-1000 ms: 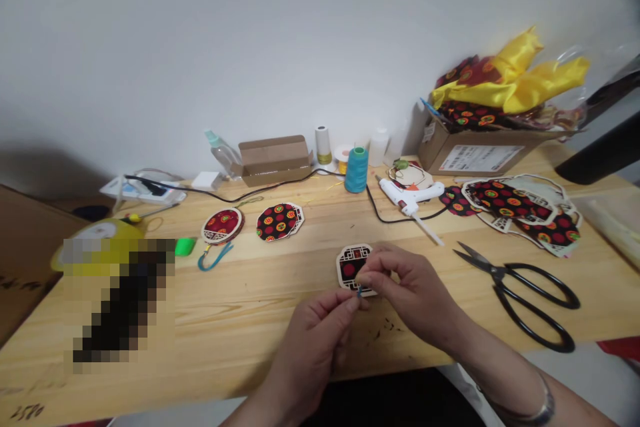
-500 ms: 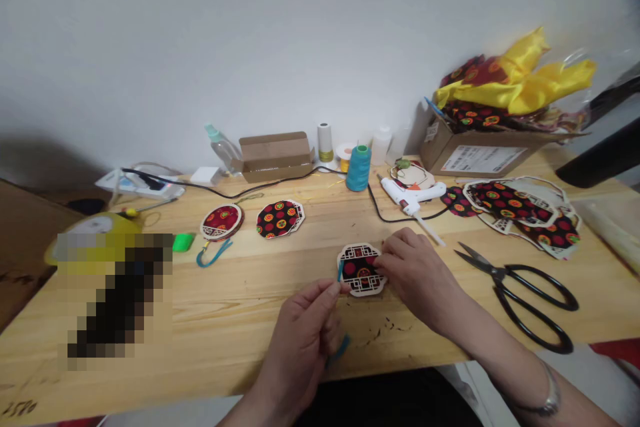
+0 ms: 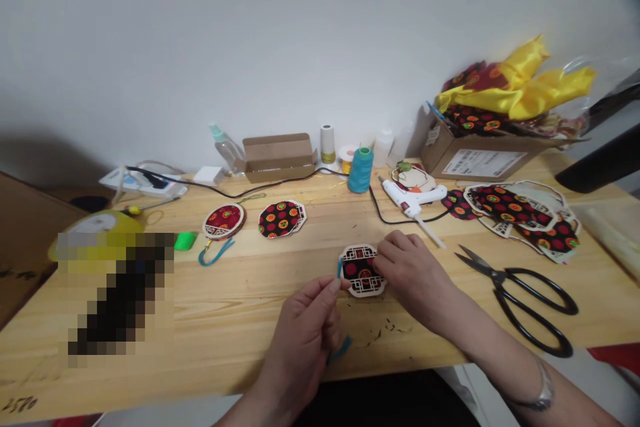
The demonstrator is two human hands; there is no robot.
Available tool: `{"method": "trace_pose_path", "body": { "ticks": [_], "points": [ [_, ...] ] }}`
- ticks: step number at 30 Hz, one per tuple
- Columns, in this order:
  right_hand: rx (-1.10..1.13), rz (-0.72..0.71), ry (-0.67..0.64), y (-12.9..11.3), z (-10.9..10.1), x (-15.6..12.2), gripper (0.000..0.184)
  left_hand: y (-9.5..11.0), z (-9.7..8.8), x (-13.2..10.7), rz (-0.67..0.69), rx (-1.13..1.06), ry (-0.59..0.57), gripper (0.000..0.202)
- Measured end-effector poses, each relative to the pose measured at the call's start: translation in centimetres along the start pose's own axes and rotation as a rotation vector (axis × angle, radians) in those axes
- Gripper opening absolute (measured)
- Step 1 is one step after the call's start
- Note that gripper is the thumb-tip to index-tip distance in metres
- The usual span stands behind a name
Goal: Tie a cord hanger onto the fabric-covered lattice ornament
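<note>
Near the table's front, a white lattice-framed ornament (image 3: 359, 271) with dark red-patterned fabric is held by its right edge in my right hand (image 3: 417, 277). That hand's fingers are closed, its fingertips partly hidden behind the knuckles. At the ornament's left edge, my left hand (image 3: 310, 320) pinches a blue ribbon (image 3: 342, 349) between thumb and forefinger. One part of the ribbon runs up along the frame's left side; a tail hangs out below the hand. A finished-looking round ornament (image 3: 223, 221) with a blue ribbon loop lies farther left, beside an octagonal fabric piece (image 3: 281, 219).
Black-handled scissors (image 3: 500, 277) lie open right of my right arm. Behind are a white glue gun (image 3: 413, 199), a teal thread cone (image 3: 361, 171) and several stacked fabric frames (image 3: 515, 207). A cardboard box (image 3: 475, 157) stands back right; a yellow ribbon roll (image 3: 127, 227) lies left.
The view has shifted slightly. Both hands stay nearly in place on the ornament and ribbon; the ribbon's upper part now lies closer along the frame's left edge.
</note>
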State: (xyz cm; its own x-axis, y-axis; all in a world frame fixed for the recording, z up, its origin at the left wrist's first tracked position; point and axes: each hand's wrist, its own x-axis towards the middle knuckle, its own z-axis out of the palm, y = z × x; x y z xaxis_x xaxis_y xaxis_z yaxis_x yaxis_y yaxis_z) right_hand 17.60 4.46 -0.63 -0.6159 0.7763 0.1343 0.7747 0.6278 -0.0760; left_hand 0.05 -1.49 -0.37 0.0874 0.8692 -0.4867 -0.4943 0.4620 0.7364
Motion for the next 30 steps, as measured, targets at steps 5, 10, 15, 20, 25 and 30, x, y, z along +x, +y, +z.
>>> {"method": "trace_pose_path", "body": {
  "ticks": [5, 10, 15, 20, 25, 30],
  "points": [
    [0.324, 0.169, 0.084, 0.2, -0.6, -0.3, 0.013, 0.1, -0.1, 0.1, -0.006, -0.020, 0.009, 0.016],
    [0.785, 0.314, 0.150, 0.4, -1.2, -0.7, 0.013, 0.0, 0.1, 0.3, 0.014, 0.030, 0.021, 0.019],
    [0.945, 0.402, 0.224, 0.5, -1.2, -0.7, 0.012, 0.3, 0.3, 0.2, 0.086, 0.095, 0.096, 0.020],
    [1.220, 0.583, 0.141, -0.1, -1.6, -0.5, 0.015, 1.2, 0.5, 0.2, 0.196, 0.075, 0.173, 0.018],
    [1.047, 0.629, 0.166, 0.1, -1.6, -0.2, 0.014, 1.4, 0.5, 0.1, 0.213, 0.026, 0.188, 0.019],
    [1.004, 0.591, 0.187, 0.0, -2.4, -0.1, 0.014, 1.3, 0.7, 0.0, 0.157, 0.011, 0.122, 0.019]
  ]
}}
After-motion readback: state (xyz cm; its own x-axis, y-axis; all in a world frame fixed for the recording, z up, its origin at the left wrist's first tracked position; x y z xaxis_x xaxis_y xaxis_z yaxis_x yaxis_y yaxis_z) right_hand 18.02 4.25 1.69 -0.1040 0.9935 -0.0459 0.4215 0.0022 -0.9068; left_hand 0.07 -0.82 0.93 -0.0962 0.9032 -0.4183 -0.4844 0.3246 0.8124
